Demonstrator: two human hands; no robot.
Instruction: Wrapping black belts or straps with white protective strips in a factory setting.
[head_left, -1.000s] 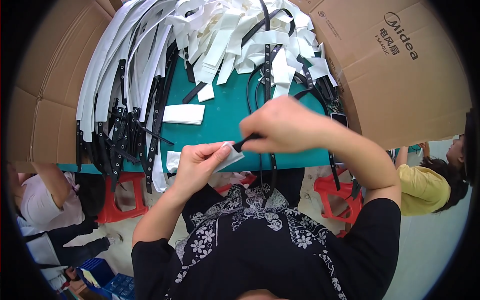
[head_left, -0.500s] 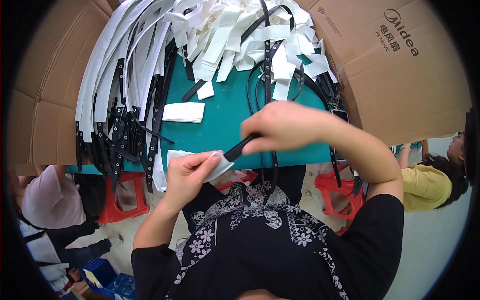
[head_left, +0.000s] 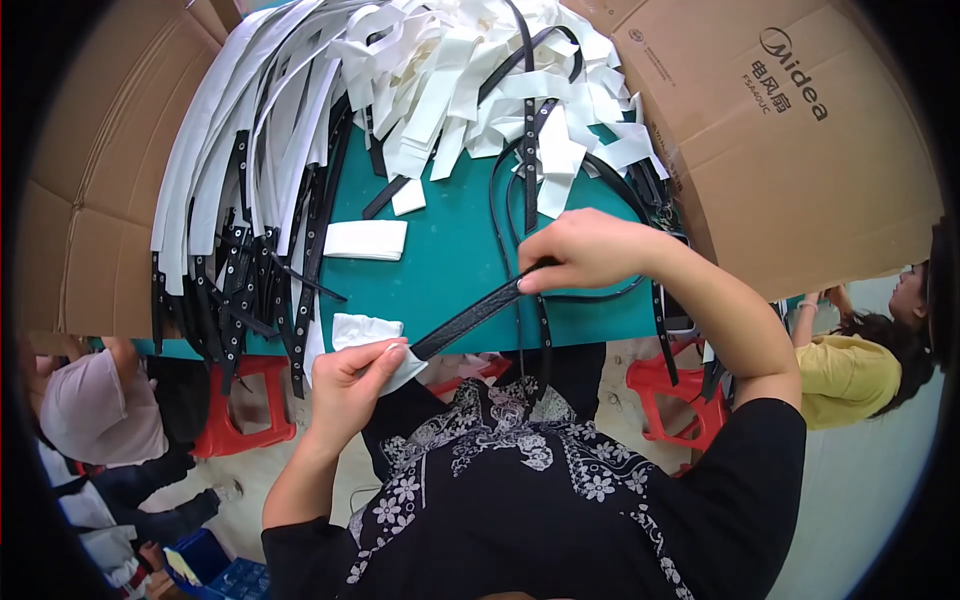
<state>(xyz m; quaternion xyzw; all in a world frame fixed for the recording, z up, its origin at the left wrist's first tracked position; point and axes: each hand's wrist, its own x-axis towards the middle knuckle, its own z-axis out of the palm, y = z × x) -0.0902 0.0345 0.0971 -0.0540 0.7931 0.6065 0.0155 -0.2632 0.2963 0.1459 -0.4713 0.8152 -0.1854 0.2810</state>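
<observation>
At the near edge of a green table [head_left: 440,250], a black strap [head_left: 465,321] slants between the left hand [head_left: 350,385], pinching a white wrap [head_left: 406,376] at the strap's lower end, and the right hand [head_left: 585,250], pinching the strap higher up. From where I stand, too hard a pull might tear the wrap.

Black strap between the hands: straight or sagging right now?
Straight: the black strap runs unbent from the white strip in the left hand to the right hand.
</observation>
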